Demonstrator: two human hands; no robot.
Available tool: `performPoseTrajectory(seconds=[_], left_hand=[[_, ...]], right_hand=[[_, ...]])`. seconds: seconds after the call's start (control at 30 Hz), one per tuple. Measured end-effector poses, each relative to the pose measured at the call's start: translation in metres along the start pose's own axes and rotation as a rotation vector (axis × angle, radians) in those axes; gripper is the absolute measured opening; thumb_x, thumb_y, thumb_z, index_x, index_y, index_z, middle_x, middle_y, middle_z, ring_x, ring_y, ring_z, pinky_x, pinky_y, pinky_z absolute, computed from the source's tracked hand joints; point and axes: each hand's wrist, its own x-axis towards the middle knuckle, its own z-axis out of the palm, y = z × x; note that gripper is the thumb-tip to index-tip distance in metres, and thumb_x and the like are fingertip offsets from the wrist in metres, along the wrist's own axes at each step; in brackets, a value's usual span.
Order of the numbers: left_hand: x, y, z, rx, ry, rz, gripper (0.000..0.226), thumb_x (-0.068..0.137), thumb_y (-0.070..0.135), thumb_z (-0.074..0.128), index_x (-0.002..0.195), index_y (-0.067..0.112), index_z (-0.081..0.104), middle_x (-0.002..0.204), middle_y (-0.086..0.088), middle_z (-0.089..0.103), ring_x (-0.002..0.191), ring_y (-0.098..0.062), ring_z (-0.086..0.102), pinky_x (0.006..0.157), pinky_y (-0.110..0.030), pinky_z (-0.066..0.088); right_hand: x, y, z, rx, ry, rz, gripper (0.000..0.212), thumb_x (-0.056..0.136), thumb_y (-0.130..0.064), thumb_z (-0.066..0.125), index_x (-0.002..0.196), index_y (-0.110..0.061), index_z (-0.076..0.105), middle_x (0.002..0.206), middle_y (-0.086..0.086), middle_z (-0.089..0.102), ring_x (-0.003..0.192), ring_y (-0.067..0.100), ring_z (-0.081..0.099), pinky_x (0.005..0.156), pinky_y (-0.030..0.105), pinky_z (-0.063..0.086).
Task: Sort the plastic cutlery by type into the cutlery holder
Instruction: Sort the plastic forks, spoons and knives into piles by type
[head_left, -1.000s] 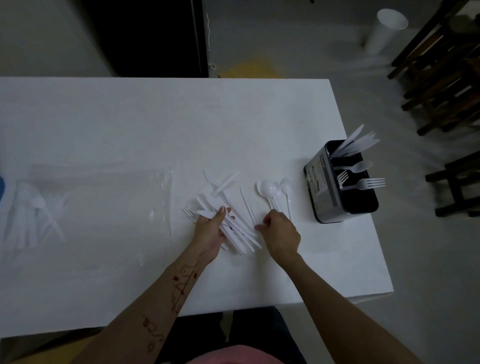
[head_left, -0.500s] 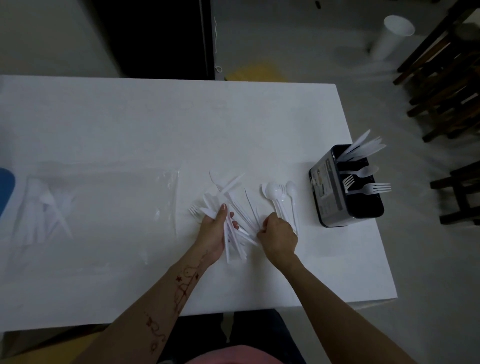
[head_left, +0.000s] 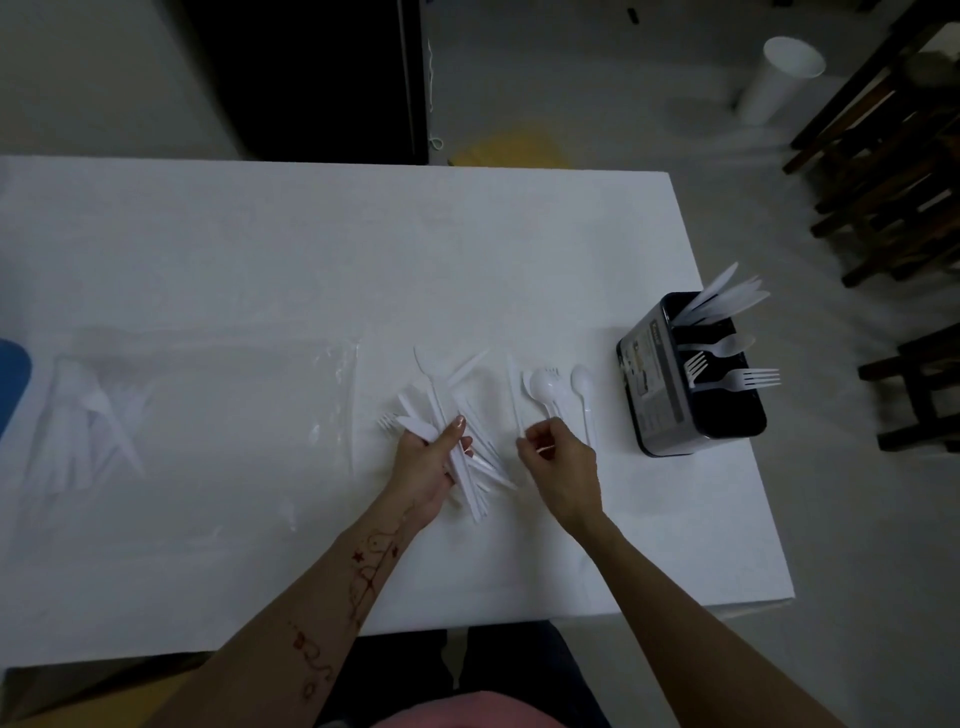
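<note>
two hands work at the near middle of the white worktop (head_left: 260, 249). the left hand (head_left: 427, 465) is closed round a bundle of knives (head_left: 467, 475), thumb pressed over the top of them, the handles running out past the palm toward the person. just beyond its fingertips lies a loose pile of cutlery (head_left: 447, 387), white pieces crossed over each other, and a fork (head_left: 387, 422) shows its tines right beside the knuckles on the outer side. the right hand (head_left: 563, 462), a little apart from the left one, has its fingers curled and pinched on a thin white handle; which piece it belongs to i cannot tell. just past that hand lie the spoons (head_left: 550, 389), bowls pointing away, one more alone on the far side of them. well off to the right of the right hand stands the cutlery holder (head_left: 652, 384), black inside, close to the worktop's edge: knives in its farthest compartment, a spoon in the middle, forks in the nearest. far out to the left of the left hand lies a clear plastic bag (head_left: 93, 415) with more white cutlery in it.
</note>
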Motion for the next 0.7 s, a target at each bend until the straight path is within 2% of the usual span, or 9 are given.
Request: performPoseTrajectory(seconds=[0.07, 0.13, 0.27, 0.33, 0.5, 0.6, 0.7], left_hand=[[0.002, 0.0, 0.0, -0.021, 0.015, 0.018, 0.02, 0.09, 0.009, 0.06, 0.11, 0.008, 0.06, 0.096, -0.004, 0.068, 0.087, -0.015, 0.066, 0.073, -0.029, 0.057], [0.003, 0.002, 0.001, -0.061, 0.026, 0.032, 0.024, 0.091, 0.01, 0.059, 0.116, 0.009, 0.059, 0.103, -0.003, 0.068, 0.094, -0.017, 0.066, 0.078, -0.034, 0.057], [0.004, 0.005, -0.003, -0.099, 0.051, 0.018, 0.022, 0.089, 0.012, 0.062, 0.111, 0.007, 0.06, 0.105, -0.01, 0.066, 0.101, -0.023, 0.064, 0.086, -0.043, 0.053], [0.005, 0.006, -0.005, -0.096, 0.057, 0.015, 0.017, 0.088, 0.011, 0.064, 0.104, 0.009, 0.062, 0.097, -0.007, 0.066, 0.094, -0.02, 0.064, 0.087, -0.045, 0.052], [0.004, 0.009, -0.011, -0.145, -0.012, 0.062, 0.025, 0.086, 0.01, 0.064, 0.11, 0.001, 0.059, 0.092, -0.01, 0.07, 0.089, -0.028, 0.069, 0.074, -0.041, 0.057], [0.002, 0.012, -0.011, -0.134, 0.005, 0.068, 0.006, 0.088, 0.005, 0.061, 0.093, 0.002, 0.059, 0.071, -0.003, 0.069, 0.069, -0.02, 0.07, 0.057, -0.03, 0.056], [0.004, 0.013, -0.015, -0.142, 0.069, 0.038, 0.003, 0.09, 0.006, 0.06, 0.087, 0.005, 0.06, 0.072, -0.006, 0.062, 0.062, -0.015, 0.066, 0.057, -0.029, 0.055]], right_hand=[[-0.002, -0.007, -0.001, 0.091, -0.081, -0.094, 0.009, 0.087, -0.024, 0.07, 0.092, -0.018, 0.066, 0.083, -0.01, 0.068, 0.076, 0.004, 0.064, 0.071, 0.017, 0.053], [-0.003, -0.013, 0.002, 0.111, -0.14, -0.144, 0.009, 0.084, -0.024, 0.073, 0.089, -0.019, 0.068, 0.081, -0.009, 0.069, 0.074, 0.005, 0.064, 0.069, 0.016, 0.053], [-0.001, -0.019, 0.01, 0.085, -0.166, -0.181, 0.01, 0.081, -0.023, 0.076, 0.084, -0.022, 0.067, 0.076, -0.008, 0.069, 0.07, 0.004, 0.064, 0.066, 0.018, 0.053], [0.0, -0.021, 0.014, 0.084, -0.133, -0.186, 0.01, 0.081, -0.021, 0.076, 0.084, -0.021, 0.066, 0.077, -0.01, 0.068, 0.068, 0.004, 0.064, 0.063, 0.016, 0.051], [0.0, -0.024, 0.022, -0.027, -0.146, -0.328, 0.012, 0.082, -0.023, 0.076, 0.085, -0.019, 0.065, 0.086, -0.009, 0.065, 0.072, 0.006, 0.063, 0.066, 0.015, 0.052], [-0.001, -0.026, 0.026, 0.008, -0.194, -0.348, 0.009, 0.081, -0.023, 0.077, 0.083, -0.019, 0.069, 0.084, -0.008, 0.067, 0.073, 0.007, 0.063, 0.068, 0.018, 0.053], [0.003, -0.034, 0.026, 0.043, -0.214, -0.313, 0.011, 0.083, -0.029, 0.075, 0.082, -0.018, 0.074, 0.08, -0.009, 0.069, 0.073, 0.007, 0.063, 0.068, 0.023, 0.053]])
